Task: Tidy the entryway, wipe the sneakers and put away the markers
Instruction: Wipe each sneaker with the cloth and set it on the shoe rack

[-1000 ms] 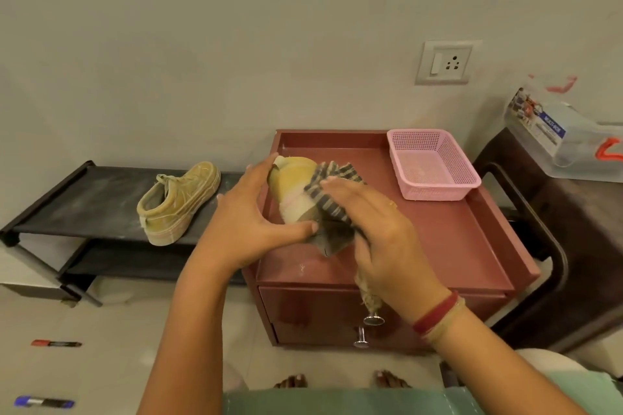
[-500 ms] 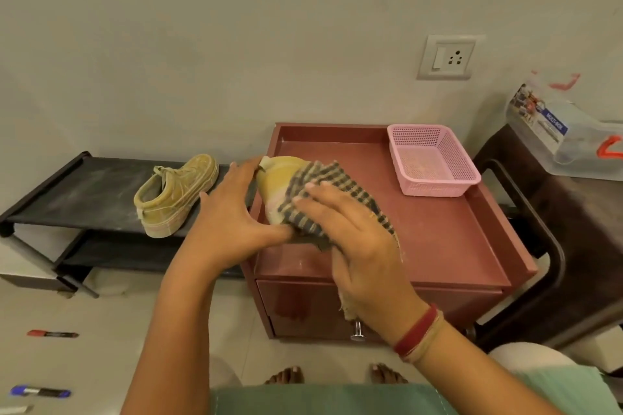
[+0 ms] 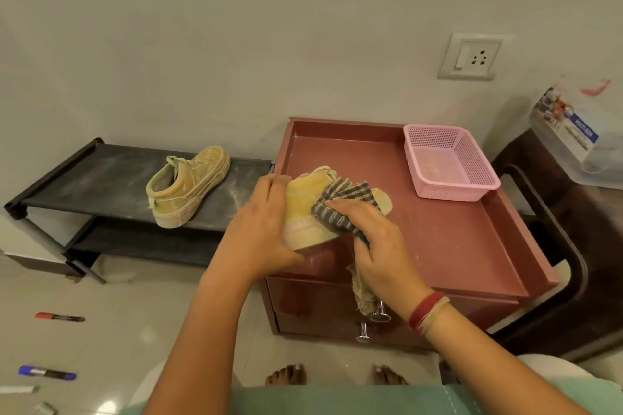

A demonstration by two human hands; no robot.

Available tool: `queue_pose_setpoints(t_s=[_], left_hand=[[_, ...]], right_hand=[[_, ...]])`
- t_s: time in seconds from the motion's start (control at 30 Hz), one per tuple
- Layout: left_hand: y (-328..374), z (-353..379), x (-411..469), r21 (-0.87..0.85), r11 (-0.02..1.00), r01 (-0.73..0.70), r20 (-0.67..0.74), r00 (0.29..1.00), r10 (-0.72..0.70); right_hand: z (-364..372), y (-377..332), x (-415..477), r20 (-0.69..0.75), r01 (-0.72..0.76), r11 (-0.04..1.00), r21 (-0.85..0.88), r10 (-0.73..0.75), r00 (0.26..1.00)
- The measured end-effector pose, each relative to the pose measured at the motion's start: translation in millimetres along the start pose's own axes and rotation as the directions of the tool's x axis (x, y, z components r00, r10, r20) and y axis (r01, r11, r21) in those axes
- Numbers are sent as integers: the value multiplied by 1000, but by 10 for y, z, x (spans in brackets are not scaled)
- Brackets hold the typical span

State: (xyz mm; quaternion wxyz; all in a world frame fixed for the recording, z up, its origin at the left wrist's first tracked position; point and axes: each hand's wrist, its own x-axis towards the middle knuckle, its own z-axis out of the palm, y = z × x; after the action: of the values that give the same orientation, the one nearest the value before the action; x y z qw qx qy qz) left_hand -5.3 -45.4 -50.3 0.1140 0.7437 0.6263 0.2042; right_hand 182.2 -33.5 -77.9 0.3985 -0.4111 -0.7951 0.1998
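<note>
- So, the sneaker being wiped (image 3: 303, 212) sits on the front left part of the red cabinet (image 3: 472, 246) top. It's dead ahead of the person at 12 o'clock, right between the two hands.
- Its long axis runs roughly 9 to 3 o'clock: heel at the 9 end, toe at the 3 end, sole edge turned toward the person at 6.
- Left hand (image 3: 266, 222) is wrapped round the heel end, fingers over the top and thumb down by the sole, so it's the anchor.
- Right hand (image 3: 374, 246) is clutching a checked cloth (image 3: 344, 209) and pressing it on the side of the shoe about mid-length. The loose tail dangles at 6 o'clock by the drawer knobs (image 3: 379, 315).
- My guess: the toe end at 3 o'clock pokes out past the cloth and the right hand is the nearer one. So the stroke wants to run along the axis toward 3 while the left pins the heel.
- Other sneaker (image 3: 188, 185) is on the black shoe rack (image 3: 84, 172) at about 10 o'clock, closer to the left hand, toe pointing around 1.
- Red marker (image 3: 59, 317) and blue marker (image 3: 45, 373) lie on the floor at 8 o'clock, well apart from both hands.
- Pink basket (image 3: 455, 192) sits at 2 o'clock on the cabinet, nearer the right hand.
</note>
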Motion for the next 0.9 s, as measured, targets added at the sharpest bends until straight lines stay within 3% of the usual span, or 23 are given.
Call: queue_pose_setpoints(t_s=[0.13,0.3,0.47,0.63,0.77,0.9], left_hand=[[-58,41,28,-39,998,-57,-19,998,57],[-97,75,43,-30,990,-136,-102,986,132],[-78,60,111,-4,985,-170,-132,977,168],[-97,-25,87,23,969,-247,-220,944,246],[-136,-90,27,6,964,-265,-261,930,257],[-194,-114,23,-101,965,-243,-265,941,210]], right_hand=[[107,-29,-94,-2,91,994,-61,-91,996],[131,105,-104,110,365,896,-252,-348,931],[101,167,-11,-91,118,974,-194,-138,986],[78,-34,-80,22,328,918,-224,-332,943],[-66,47,46,-61,167,972,-166,-179,982],[51,-223,-40,-65,189,972,-138,-199,978]])
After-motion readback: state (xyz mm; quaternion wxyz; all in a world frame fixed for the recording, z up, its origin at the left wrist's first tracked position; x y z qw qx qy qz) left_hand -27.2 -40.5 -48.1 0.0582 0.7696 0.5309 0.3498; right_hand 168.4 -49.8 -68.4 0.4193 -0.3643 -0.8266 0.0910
